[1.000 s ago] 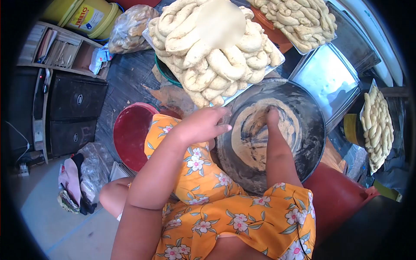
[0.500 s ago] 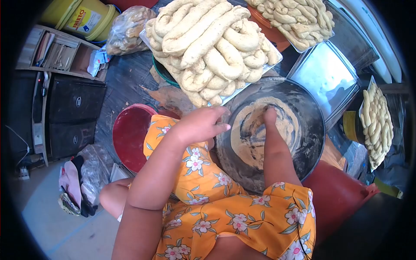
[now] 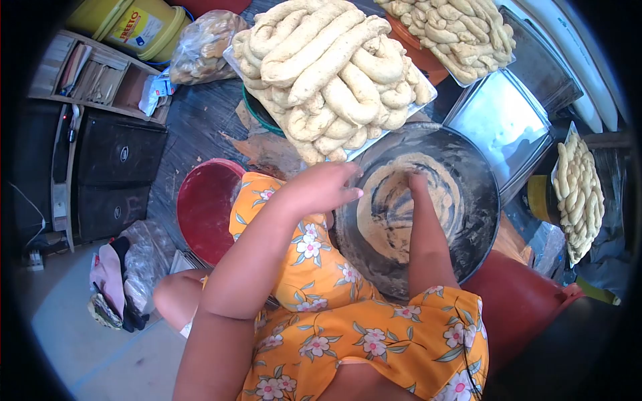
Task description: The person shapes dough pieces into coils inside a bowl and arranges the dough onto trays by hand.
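Note:
A wide black basin [image 3: 478, 167] holds a ring of tan powder [image 3: 438, 194]. My right hand [image 3: 417, 180] reaches down into the powder, its fingers too hidden to tell what they hold. Over the basin's left rim hovers my left hand [image 3: 328, 187], thumb and fingers apart, with nothing in it. Just beyond that hand, a large heap of thick, pale dough ropes [image 3: 348, 100] lies piled on a white tray [image 3: 428, 95].
A red basin [image 3: 207, 207] is at the left. More dough pieces lie on trays at the top right [image 3: 465, 33] and far right [image 3: 578, 194]. Stacked metal trays [image 3: 498, 113] stand right of the heap. A bag [image 3: 206, 50] and yellow buckets [image 3: 137, 27] are upper left.
My left hand has shifted slightly right over the basin's rim. My right hand stays in the powder with a small movement. The view has moved slightly.

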Demonstrator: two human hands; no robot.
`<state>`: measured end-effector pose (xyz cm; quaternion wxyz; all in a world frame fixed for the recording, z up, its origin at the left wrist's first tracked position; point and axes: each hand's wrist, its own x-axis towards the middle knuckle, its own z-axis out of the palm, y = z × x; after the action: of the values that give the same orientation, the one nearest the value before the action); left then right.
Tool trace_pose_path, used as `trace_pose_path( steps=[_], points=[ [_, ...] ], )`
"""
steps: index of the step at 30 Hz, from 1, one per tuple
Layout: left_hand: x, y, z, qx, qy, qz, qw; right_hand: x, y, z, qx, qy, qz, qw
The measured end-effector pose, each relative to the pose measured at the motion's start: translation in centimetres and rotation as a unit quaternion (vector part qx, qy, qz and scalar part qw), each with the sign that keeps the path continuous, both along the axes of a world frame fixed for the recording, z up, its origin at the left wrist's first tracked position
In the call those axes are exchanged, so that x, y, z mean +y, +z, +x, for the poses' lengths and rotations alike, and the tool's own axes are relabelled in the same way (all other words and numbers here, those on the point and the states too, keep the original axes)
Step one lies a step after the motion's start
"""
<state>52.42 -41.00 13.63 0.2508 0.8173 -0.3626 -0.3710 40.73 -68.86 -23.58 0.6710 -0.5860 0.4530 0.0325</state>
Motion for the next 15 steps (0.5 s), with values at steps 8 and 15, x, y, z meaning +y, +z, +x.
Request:
trace_pose_path(
  steps=[8,15],
  points=[
    [-1.0,-0.3,0.0,-0.006,-0.008,0.023,1.000,4.3,10.3,-3.6,-0.164,0.050,0.396,0.902],
    [-1.3,-0.8,-0.7,-0.009,0.002,0.020,1.000,8.4,16.5,-2.8,-0.138,0.193,0.343,0.909]
  ],
)
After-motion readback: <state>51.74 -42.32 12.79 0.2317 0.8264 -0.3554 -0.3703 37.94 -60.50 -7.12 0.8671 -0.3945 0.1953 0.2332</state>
